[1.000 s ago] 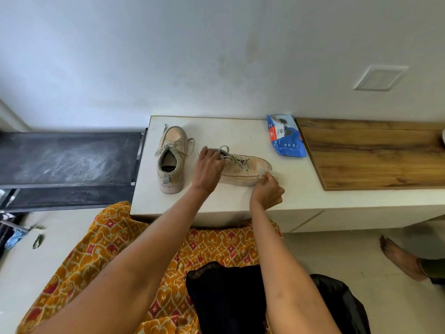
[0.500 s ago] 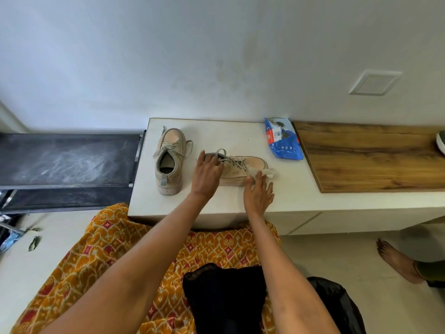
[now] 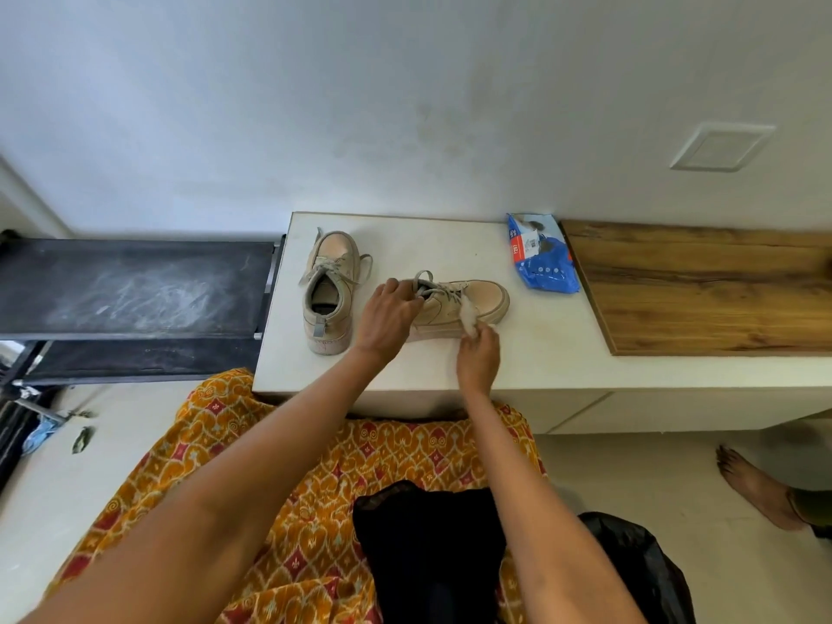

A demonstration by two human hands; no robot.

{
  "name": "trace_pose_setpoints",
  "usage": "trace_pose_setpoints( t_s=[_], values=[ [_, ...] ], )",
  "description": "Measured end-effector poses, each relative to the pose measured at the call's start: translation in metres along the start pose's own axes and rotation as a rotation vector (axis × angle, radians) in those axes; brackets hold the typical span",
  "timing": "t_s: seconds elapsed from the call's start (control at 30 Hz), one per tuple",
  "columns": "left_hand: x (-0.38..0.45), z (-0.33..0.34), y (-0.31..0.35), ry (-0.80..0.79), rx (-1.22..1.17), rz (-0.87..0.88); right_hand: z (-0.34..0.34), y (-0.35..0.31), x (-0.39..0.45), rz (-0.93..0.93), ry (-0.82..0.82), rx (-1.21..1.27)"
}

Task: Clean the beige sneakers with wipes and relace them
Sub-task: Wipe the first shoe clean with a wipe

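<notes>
the left hand (image 3: 386,318) holds the heel end of one beige shoe (image 3: 454,305), fingers curled over its opening. the right hand (image 3: 478,353) pinches a white wipe (image 3: 468,314) against the shoe's near side. the other shoe (image 3: 329,290) stands just left, toe pointing far. both sit on the white table (image 3: 531,353). a blue wipes pack (image 3: 540,259) lies far right, beside a wooden board (image 3: 702,290).

We see a pale grey wall (image 3: 360,105) behind a white counter (image 3: 540,353), a wooden top (image 3: 720,299) to its right, a dusty black bench (image 3: 135,286) left, pale floor (image 3: 630,479) nearer.
</notes>
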State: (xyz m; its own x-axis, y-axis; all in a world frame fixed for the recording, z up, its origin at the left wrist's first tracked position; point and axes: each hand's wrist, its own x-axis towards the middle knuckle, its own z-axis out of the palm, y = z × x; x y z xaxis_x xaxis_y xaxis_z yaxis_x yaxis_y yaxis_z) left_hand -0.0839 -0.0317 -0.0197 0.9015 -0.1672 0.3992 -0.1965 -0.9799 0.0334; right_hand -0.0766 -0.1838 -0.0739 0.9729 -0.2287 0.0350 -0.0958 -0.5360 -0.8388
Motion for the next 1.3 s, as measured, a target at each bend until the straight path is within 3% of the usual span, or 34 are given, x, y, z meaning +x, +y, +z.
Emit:
trace_pose_setpoints(
  t_s=[0.2,0.3,0.4,0.63,0.8,0.93,1.17,1.3],
  values=[
    [0.002,-0.016,0.019,-0.098,-0.088,-0.085,-0.014,-0.014,0.053,0.283,0.192,0.151],
    [-0.001,-0.013,0.027,-0.140,-0.104,-0.125,0.003,-0.033,0.033,0.258,0.227,0.169],
    [-0.001,-0.012,0.031,-0.118,-0.114,-0.132,0.025,-0.046,-0.003,0.117,0.185,0.180],
    [-0.008,-0.012,0.012,-0.055,-0.151,-0.031,0.019,-0.021,-0.020,0.049,0.047,0.207],
    [-0.020,-0.011,-0.007,-0.018,-0.145,-0.078,-0.015,-0.006,0.034,0.260,0.158,0.277],
    [-0.017,-0.014,-0.001,-0.032,-0.184,-0.117,-0.014,-0.010,0.054,0.384,0.005,0.301],
    [-0.018,-0.018,0.016,-0.065,-0.150,-0.058,0.028,-0.055,-0.002,0.104,-0.061,0.305],
    [-0.020,-0.019,0.015,-0.029,-0.146,-0.045,0.042,-0.036,-0.028,0.102,-0.011,0.347]
  ],
)
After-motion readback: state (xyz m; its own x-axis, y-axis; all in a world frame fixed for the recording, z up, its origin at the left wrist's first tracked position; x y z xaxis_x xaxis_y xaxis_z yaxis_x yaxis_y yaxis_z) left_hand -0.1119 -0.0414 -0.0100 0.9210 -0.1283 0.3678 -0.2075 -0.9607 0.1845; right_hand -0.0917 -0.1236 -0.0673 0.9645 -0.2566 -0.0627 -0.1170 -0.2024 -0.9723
